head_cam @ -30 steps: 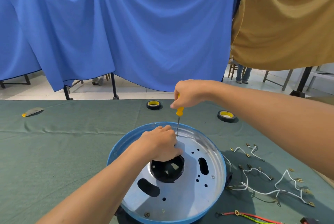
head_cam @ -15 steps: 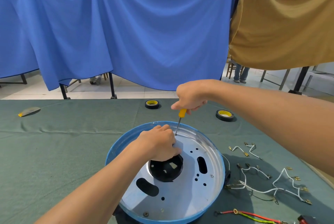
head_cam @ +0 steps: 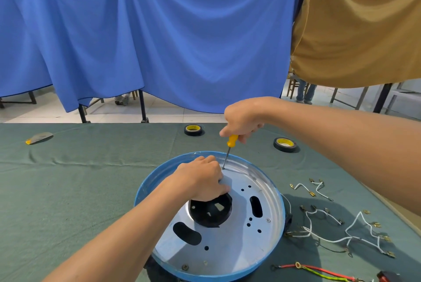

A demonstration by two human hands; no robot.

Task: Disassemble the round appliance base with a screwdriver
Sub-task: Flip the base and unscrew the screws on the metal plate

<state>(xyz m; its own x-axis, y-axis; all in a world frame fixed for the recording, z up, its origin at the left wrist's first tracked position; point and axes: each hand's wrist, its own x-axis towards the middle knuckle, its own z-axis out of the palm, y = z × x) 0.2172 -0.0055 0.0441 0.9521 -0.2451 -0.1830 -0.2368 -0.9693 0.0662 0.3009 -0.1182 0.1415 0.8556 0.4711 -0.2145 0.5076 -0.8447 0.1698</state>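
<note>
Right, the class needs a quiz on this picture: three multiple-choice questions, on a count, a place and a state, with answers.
1. How many black tape rolls with yellow cores lie on the green tablecloth? A. one B. two C. four
2. Where is the tip of the yellow-handled screwdriver? A. on the tablecloth B. in mid-air C. at the far edge of the round silver metal plate
3. What is the right hand doing? A. lying flat B. pointing C. its grip is round the screwdriver's handle
Answers: B, two rolls show; C, the tip meets the plate there; C, it curls round the handle.
</note>
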